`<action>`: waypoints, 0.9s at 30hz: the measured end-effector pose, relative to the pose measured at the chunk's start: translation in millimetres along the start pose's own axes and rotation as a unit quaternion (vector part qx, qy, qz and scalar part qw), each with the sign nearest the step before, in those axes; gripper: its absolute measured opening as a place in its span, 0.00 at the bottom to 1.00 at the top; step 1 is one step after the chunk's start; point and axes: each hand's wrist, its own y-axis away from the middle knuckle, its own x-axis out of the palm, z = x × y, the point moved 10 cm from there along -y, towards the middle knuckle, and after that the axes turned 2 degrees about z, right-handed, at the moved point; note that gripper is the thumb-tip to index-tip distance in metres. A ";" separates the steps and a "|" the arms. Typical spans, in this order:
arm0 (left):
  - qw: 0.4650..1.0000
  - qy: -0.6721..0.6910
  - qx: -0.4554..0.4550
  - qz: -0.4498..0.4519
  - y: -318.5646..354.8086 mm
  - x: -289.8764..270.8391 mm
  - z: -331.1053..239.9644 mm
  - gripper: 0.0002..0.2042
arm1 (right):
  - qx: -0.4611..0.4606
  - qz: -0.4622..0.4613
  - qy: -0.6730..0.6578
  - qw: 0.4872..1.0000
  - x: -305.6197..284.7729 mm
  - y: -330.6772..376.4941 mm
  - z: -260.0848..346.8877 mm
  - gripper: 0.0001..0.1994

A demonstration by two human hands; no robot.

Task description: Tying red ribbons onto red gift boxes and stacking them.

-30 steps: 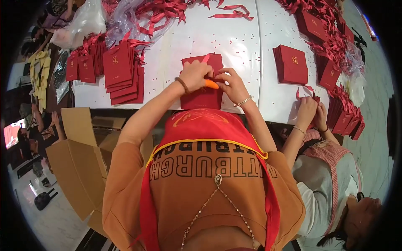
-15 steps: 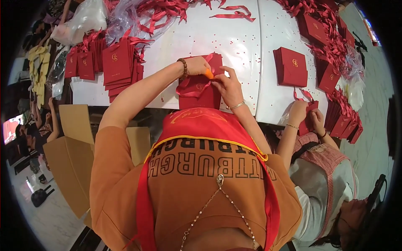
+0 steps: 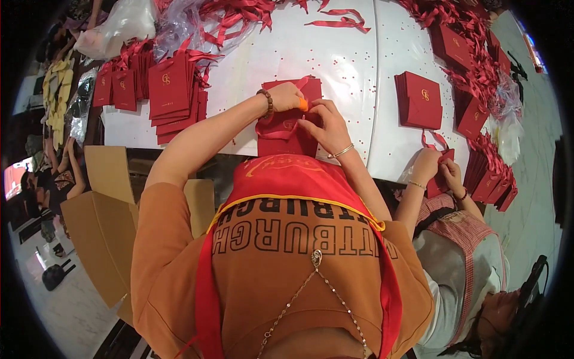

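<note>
A red paper gift bag (image 3: pixel 286 148) lies on the white table in front of me, its red ribbon (image 3: pixel 278 130) looped loosely across it. Over the upper part of the bag, my left hand (image 3: pixel 284 97) pinches the ribbon; one of its fingers wears an orange cover. My right hand (image 3: pixel 327 127) meets it from the right, with thumb and fingers drawn together at the same ribbon. Where the fingertips come together, the ribbon is mostly hidden.
Stacks of red bags (image 3: pixel 170 90) stand at the left, and another stack (image 3: pixel 420 100) lies right of centre. Loose red ribbons (image 3: pixel 341 21) lie at the back. A co-worker's hands (image 3: pixel 426 164) handle a red bag at my right. An open cardboard box (image 3: pixel 98 233) stands by my left side.
My right fingers have shifted slightly and curled in closer to the left hand at the ribbon. The whole view has moved a little, and the bag stays in place.
</note>
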 end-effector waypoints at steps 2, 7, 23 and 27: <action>0.999 -0.005 -0.004 -0.032 -2.3 1.4 10.1 0.11 | -0.002 -0.023 0.023 0.999 0.8 0.1 -2.4 0.11; 1.000 -0.005 -0.005 0.007 -3.8 2.5 14.1 0.13 | 0.010 -0.044 0.020 0.999 7.7 1.6 -7.4 0.11; 0.969 0.068 -0.064 -0.227 33.2 -101.4 45.1 0.14 | 0.020 -0.056 -0.016 0.998 -1.0 7.1 -9.5 0.09; 0.972 -0.096 -0.141 -0.160 39.0 -71.7 42.5 0.16 | 0.008 -0.067 -0.022 0.997 -2.4 10.0 -10.5 0.09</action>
